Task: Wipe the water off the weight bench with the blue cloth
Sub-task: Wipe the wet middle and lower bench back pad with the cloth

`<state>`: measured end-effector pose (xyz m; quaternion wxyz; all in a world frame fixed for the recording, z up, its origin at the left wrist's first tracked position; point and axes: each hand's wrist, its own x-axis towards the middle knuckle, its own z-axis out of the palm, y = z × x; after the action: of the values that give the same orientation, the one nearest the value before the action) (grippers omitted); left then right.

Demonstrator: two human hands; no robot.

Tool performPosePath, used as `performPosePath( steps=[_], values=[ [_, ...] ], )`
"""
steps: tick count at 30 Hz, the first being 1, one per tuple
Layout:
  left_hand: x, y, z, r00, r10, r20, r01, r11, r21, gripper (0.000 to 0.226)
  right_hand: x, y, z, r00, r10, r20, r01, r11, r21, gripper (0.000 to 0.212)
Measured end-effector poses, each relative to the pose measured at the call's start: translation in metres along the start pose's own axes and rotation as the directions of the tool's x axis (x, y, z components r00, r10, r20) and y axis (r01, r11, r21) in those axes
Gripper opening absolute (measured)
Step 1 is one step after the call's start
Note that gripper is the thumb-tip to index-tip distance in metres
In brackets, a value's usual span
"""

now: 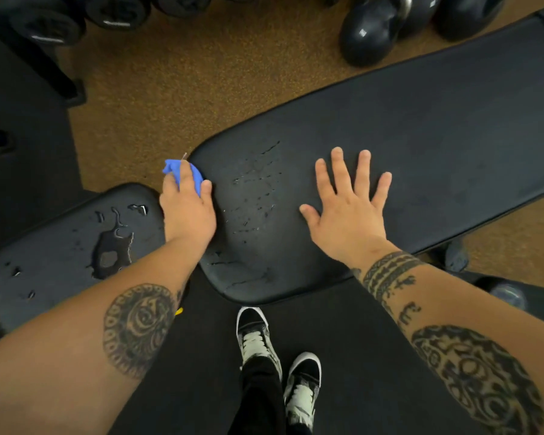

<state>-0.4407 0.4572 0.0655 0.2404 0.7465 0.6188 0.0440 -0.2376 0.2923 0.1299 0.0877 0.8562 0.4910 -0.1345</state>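
Left hand (pixel 187 211) grips the cloth (pixel 172 169), bunched at the back pad's (pixel 437 136) left end. The puddle (pixel 110 249) on the seat pad (pixel 54 268) lies just near-left of it, and the droplets (pixel 255 196) just right, between it and the right hand (pixel 349 211), which rests flat with fingers spread. The back pad's long axis runs away rightward with room for strokes, and kettlebells (pixel 371 32) stand well beyond its far edge.

Left hand (pixel 187 211) holds the cloth (pixel 182 172) at the long surface's (pixel 437 136) left end, right hand (pixel 349 211) flat on it further right, droplets (pixel 255 189) between them. Seat pad (pixel 60 255) left of that, puddle (pixel 110 249) on it. Kettlebells (pixel 371 32) on the floor (pixel 170 89), far right.
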Motion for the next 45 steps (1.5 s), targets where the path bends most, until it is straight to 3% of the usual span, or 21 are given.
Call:
performPosePath(
  steps=[4,8,17,20,21,22,23,24,25,26,28,30,32,34,36,38,41,45],
  values=[
    [-0.055,-0.006,0.015,0.999,0.049,-0.013,-0.049,0.999,0.014,0.063,0.003,-0.003,-0.005,0.999,0.002,0.053,-0.001,1.0,-0.016,0.078],
    [-0.104,-0.005,0.02,1.0,0.008,0.01,-0.008,1.0,-0.024,0.068,0.005,-0.005,-0.011,0.996,0.016,0.086,-0.016,1.0,0.002,0.078],
    [-0.182,0.021,0.018,0.957,-0.285,0.061,0.29,0.911,-0.294,0.052,-0.006,-0.004,-0.021,0.996,-0.002,0.089,-0.006,0.996,0.09,0.068],
    [-0.201,0.036,0.003,0.926,-0.366,0.09,0.37,0.837,-0.403,0.037,-0.038,-0.021,-0.022,0.995,-0.098,-0.021,0.1,0.967,0.234,0.051],
    [-0.204,0.041,-0.004,0.905,-0.414,0.104,0.403,0.749,-0.526,0.03,-0.054,-0.03,-0.022,0.986,-0.155,-0.065,0.167,0.915,0.366,0.046],
    [-0.204,0.048,-0.014,0.865,-0.473,0.167,0.446,0.573,-0.687,0.029,-0.071,-0.04,-0.022,0.974,-0.212,-0.074,0.219,0.824,0.523,0.042],
    [-0.203,0.054,-0.026,0.814,-0.503,0.291,0.483,0.308,-0.819,0.032,-0.088,-0.051,-0.023,0.963,-0.264,-0.046,0.227,0.71,0.667,0.041],
    [-0.201,0.06,-0.037,0.774,-0.47,0.424,0.505,0.055,-0.862,0.037,-0.103,-0.061,-0.025,0.949,-0.316,0.009,0.194,0.604,0.773,0.045],
    [-0.199,0.063,-0.044,0.75,-0.399,0.527,0.532,-0.11,-0.84,0.046,-0.114,-0.07,-0.028,0.936,-0.343,0.082,0.116,0.518,0.847,0.054],
    [-0.198,0.067,-0.05,0.738,-0.328,0.589,0.565,-0.176,-0.806,0.058,-0.122,-0.079,-0.029,0.935,-0.324,0.142,0.017,0.441,0.897,0.064],
    [-0.195,0.066,-0.056,0.752,-0.196,0.629,0.618,-0.122,-0.777,0.079,-0.126,-0.088,-0.029,0.972,-0.156,0.173,-0.113,0.334,0.936,0.069],
    [-0.19,0.057,-0.063,0.793,-0.066,0.606,0.609,0.115,-0.784,0.087,-0.12,-0.085,-0.028,0.992,0.008,0.126,-0.12,0.368,0.922,0.053],
    [-0.183,0.034,-0.071,0.835,-0.051,0.548,0.531,0.335,-0.778,0.076,-0.113,-0.073,-0.025,0.993,0.099,0.061,-0.097,0.414,0.905,0.045],
    [-0.17,-0.002,-0.077,0.904,-0.198,0.379,0.426,0.484,-0.764,0.042,-0.108,-0.058,-0.017,0.978,0.198,-0.066,-0.031,0.452,0.892,0.045],
    [-0.157,-0.044,-0.077,0.947,-0.276,0.164,0.316,0.713,-0.626,0.027,-0.107,-0.052,0.0,0.957,0.237,-0.17,-0.008,0.603,0.798,0.048],
    [-0.147,-0.076,-0.078,0.972,-0.211,0.105,0.234,0.922,-0.309,0.039,-0.111,-0.066,0.026,0.969,0.179,-0.168,-0.064,0.844,0.533,0.052],
    [-0.134,-0.094,-0.077,0.977,-0.069,0.2,0.054,0.995,0.08,0.053,-0.121,-0.103,0.059,0.987,0.079,-0.14,-0.034,0.954,0.298,0.056],
    [-0.107,-0.098,-0.075,0.957,0.154,0.245,-0.221,0.936,0.273,0.065,-0.131,-0.149,0.079,0.987,0.004,-0.161,0.033,0.973,0.227,0.061]
  ],
)
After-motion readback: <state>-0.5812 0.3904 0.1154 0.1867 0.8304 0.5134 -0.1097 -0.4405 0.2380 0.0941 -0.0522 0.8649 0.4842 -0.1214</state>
